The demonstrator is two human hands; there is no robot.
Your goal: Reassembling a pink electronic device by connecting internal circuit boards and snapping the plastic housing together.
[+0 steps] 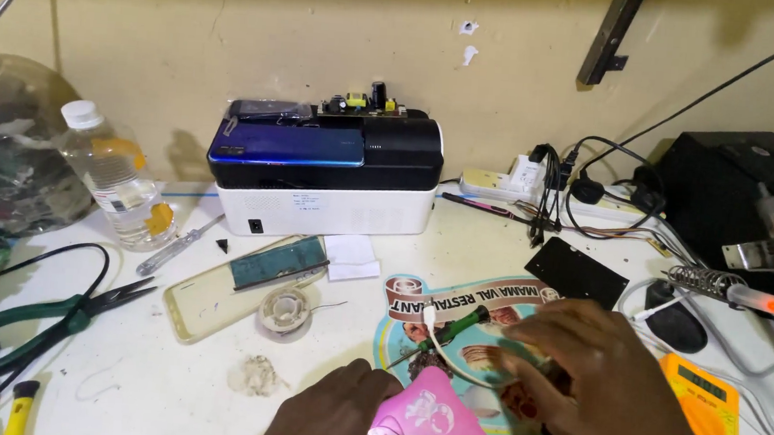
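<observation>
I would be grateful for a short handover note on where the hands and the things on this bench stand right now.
Left hand: resting on the pink phone case at the near edge, fingers curled over it.
Right hand: over the round printed mat, fingertips by a white cable and green-handled tool; grip unclear.
Nearby: solder spool, green pliers, yellow multimeter, soldering iron on its stand.
Done or left: cannot tell from this view.

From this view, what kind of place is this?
Most likely a small electronics or phone repair bench. A soldering iron rests in its coil stand, a yellow multimeter lies by the right hand, and a solder spool sits nearby.
</observation>
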